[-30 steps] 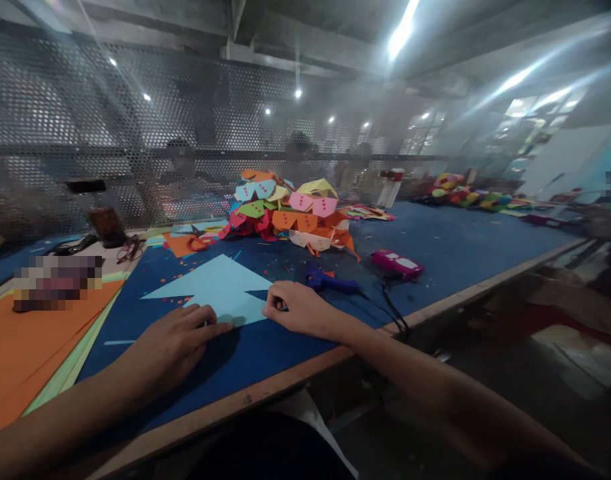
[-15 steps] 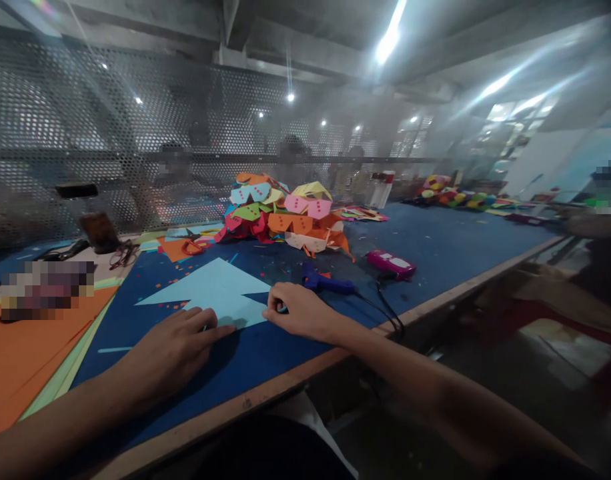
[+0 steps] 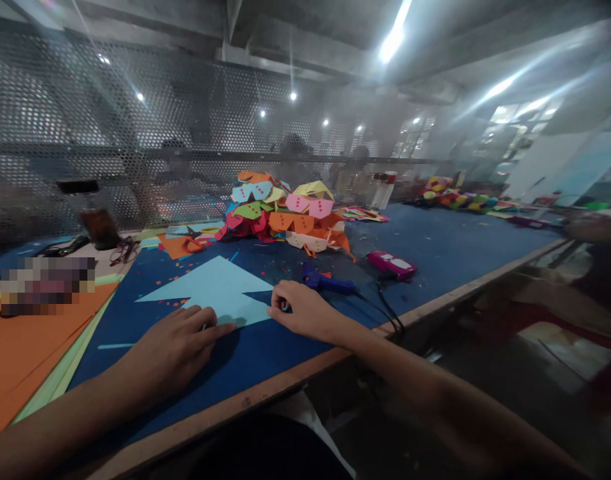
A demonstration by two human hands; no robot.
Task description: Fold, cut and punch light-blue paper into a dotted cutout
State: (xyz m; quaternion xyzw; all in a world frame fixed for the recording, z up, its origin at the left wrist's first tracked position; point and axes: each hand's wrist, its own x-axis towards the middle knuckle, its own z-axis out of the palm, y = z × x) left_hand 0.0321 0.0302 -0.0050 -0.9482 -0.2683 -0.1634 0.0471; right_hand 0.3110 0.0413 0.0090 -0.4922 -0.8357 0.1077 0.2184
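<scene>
A light blue sheet of paper [image 3: 219,283] with pointed corners and a narrow notch lies on the blue tabletop in front of me. My left hand [image 3: 183,343] rests over its near left part, the index finger stretched along the near edge and the other fingers bent. At the right end of the sheet, my right hand [image 3: 301,310] is closed, thumb and fingers curled together at the paper's edge. What lies inside the curl is mostly hidden. Just beyond my right hand is a blue glue gun [image 3: 330,281] with a black cord.
Folded colourful paper shapes [image 3: 290,217] are piled at the back. Orange-handled scissors [image 3: 193,245] lie left of them. A magenta device [image 3: 391,265] sits to the right. Orange paper sheets [image 3: 40,353] and a dark-lidded jar [image 3: 98,223] stand left. Small paper scraps dot the table.
My right hand has shifted very slightly to the right along the paper's edge. The left hand and the sheet look almost unchanged.
</scene>
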